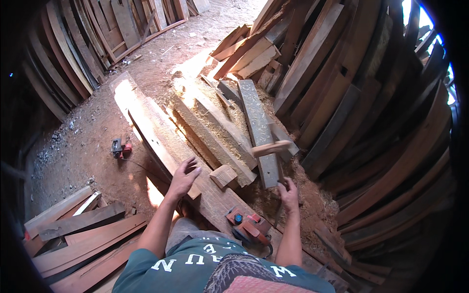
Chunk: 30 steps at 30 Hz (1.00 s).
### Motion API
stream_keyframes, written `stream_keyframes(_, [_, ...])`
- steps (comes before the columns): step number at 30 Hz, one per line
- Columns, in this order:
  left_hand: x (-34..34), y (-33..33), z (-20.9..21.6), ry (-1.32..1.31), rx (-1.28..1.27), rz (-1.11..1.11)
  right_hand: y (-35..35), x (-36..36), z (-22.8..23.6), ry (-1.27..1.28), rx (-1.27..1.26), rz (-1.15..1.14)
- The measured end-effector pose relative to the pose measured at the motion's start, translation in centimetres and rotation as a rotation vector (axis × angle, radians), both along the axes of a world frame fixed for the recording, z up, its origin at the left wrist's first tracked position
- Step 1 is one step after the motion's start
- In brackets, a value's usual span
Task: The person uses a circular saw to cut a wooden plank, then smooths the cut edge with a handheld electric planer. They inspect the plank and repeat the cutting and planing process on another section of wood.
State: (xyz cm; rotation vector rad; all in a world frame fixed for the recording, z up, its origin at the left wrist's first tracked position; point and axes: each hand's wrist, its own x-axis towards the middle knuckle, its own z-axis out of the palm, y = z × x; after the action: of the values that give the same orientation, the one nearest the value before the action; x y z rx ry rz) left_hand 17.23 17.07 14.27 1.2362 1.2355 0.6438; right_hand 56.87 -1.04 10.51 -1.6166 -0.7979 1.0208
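Mallet (pixel 269 148), matt wood; planer (pixel 251 224), plastic; shirt (pixel 183 274), cloth.

Tabletop (pixel 215 201) is basically one long wooden plank. Pale board (pixel 163 155) runs along its left edge, small wood block (pixel 223 176) sits at the right edge, red planer (pixel 249 225) toward the near end. Floor (pixel 105 168)'s just reddish dirt, with a red-and-grey power tool (pixel 121 148) off the tabletop's left edge and loose boards (pixel 93 240) closer in.

Wooden mallet (pixel 271 148) in right hand (pixel 289 194): blurred, grip detail unclear. Red power tool (pixel 121 148), left, on ground: too small to tell type. Upright planks (pixel 124 23), far left: tops cut off.
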Motion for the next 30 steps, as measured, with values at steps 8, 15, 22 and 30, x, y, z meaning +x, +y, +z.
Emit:
stream_keyframes(8, [-4.6,-1.7,3.5,-0.319,-0.246,0.108,6.1,-8.8,7.1,-0.377,-0.264,0.653])
stream_keyframes(15, [-8.6,-4.0,1.9,-0.374,-0.240,0.250,9.0,-13.1,7.1,-0.785,0.006,0.721])
stream_keyframes(22, [-6.2,-6.0,-0.2,-0.447,-0.200,0.346,10.7,-24.3,11.0,-0.353,-0.260,0.670])
stream_keyframes(30, [-10.6,-6.1,-4.5,-0.456,-0.300,0.257,13.2,-26.9,-0.5,-0.244,-0.248,0.715])
